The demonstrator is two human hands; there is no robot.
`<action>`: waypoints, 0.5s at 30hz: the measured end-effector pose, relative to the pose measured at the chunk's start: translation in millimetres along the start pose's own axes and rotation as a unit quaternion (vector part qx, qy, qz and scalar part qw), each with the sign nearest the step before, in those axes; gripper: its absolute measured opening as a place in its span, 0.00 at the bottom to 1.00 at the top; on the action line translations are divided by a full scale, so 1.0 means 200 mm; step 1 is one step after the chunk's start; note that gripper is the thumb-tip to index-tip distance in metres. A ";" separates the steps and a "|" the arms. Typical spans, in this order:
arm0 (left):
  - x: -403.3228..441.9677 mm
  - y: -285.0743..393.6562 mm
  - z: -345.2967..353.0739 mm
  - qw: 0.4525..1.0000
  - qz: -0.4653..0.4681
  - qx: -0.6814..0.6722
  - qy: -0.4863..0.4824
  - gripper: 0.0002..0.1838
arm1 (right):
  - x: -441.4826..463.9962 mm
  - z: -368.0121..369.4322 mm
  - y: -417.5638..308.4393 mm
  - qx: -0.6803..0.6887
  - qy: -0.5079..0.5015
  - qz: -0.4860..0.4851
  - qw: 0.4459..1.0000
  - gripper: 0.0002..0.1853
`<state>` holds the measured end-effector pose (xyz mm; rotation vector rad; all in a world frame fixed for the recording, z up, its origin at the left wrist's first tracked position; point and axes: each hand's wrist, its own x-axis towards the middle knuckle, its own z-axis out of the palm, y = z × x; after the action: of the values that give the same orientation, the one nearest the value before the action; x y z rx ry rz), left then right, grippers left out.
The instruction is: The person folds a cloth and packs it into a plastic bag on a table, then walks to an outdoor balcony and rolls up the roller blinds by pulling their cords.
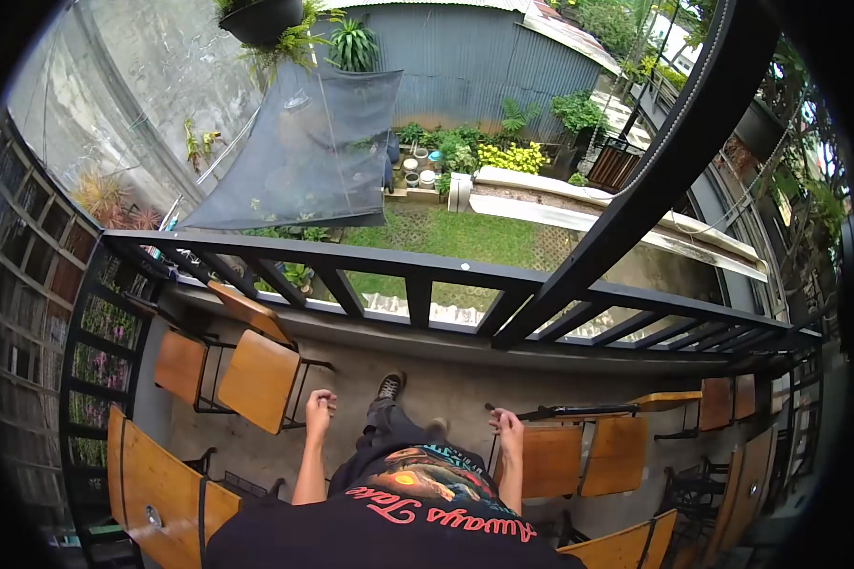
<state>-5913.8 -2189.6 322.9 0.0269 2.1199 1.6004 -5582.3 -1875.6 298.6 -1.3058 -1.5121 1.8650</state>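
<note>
My left hand [321, 412] is raised at the left of my body, with its fingers curled in and nothing visible in them. It is near a wooden chair [259, 379] with a black metal frame. On the other side, my right hand [507, 431] has bent fingers beside the black frame of another wooden chair [539, 461]. A small dark tip shows at these fingers; whether I hold it or it belongs to the chair frame behind, I cannot tell. A black printed T-shirt [427, 493] covers my body, and one shoe [391, 384] is stepping forward on the concrete floor.
A black railing [370, 261] runs across ahead, with a thick slanted beam [636, 180] at right. Wooden tables [161, 474] and more chairs [615, 455] stand along both sides. Beyond lie a lawn [465, 237], plants, a dark shade net [304, 152] and a corrugated wall [465, 66].
</note>
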 end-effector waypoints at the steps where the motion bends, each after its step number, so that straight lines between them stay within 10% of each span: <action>1: -0.01 0.12 0.05 0.999 0.042 0.002 0.007 0.11 | 0.06 0.04 -0.09 0.017 -0.036 0.015 0.999 0.26; 4: -0.02 0.53 0.40 0.986 0.165 -0.001 -0.035 0.18 | 0.18 0.28 -0.48 0.054 -0.163 0.036 0.984 0.40; 10: -0.33 0.92 0.96 0.779 0.546 0.201 -0.234 0.27 | 0.16 0.85 -0.63 0.364 -0.373 0.124 0.844 0.46; 13: -0.26 0.72 0.85 0.812 0.513 0.208 -0.185 0.27 | 0.00 0.86 -0.77 0.351 -0.287 0.150 0.879 0.44; 15: -0.16 0.49 0.83 0.935 0.305 0.113 -0.139 0.33 | -0.17 0.89 -1.00 0.295 -0.183 0.124 0.929 0.40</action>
<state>-5848.5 -2019.1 390.3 1.0164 2.1639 1.5241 -5762.9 -1931.6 490.1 -0.9220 -0.8227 2.5710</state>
